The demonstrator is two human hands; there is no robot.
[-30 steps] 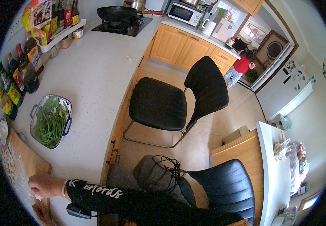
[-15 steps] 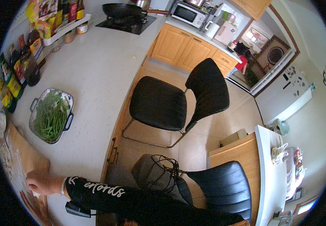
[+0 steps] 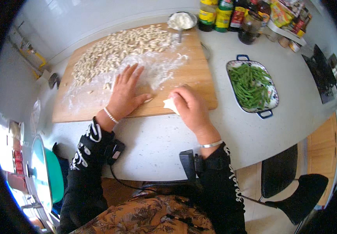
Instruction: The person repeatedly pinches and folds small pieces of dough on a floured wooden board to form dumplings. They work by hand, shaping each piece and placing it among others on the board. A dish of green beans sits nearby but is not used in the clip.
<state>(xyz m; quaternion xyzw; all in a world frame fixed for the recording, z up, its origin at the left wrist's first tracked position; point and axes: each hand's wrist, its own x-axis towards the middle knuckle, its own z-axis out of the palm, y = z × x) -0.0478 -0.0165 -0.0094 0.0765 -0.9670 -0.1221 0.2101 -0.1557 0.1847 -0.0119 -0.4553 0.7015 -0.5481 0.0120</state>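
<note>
A wooden board lies on the pale counter, dusted with white flour. Many small shaped bits of dough cover its far side. Near the board's front edge, my right hand is closed around a lump of white dough, which pokes out on the thumb side. My left hand rests on the floury wood with its fingers stretched out. A small bit of dough shows at its thumb tip. The two hands are apart.
Right of the board stands a patterned dish with blue handles, holding green beans. A bowl of flour sits at the board's far corner, beside several sauce bottles. A green basin is at left, a black chair at right.
My view has swung left from the kitchen and chairs to the board, bringing both hands fully into sight. The bean dish now appears on the right.
</note>
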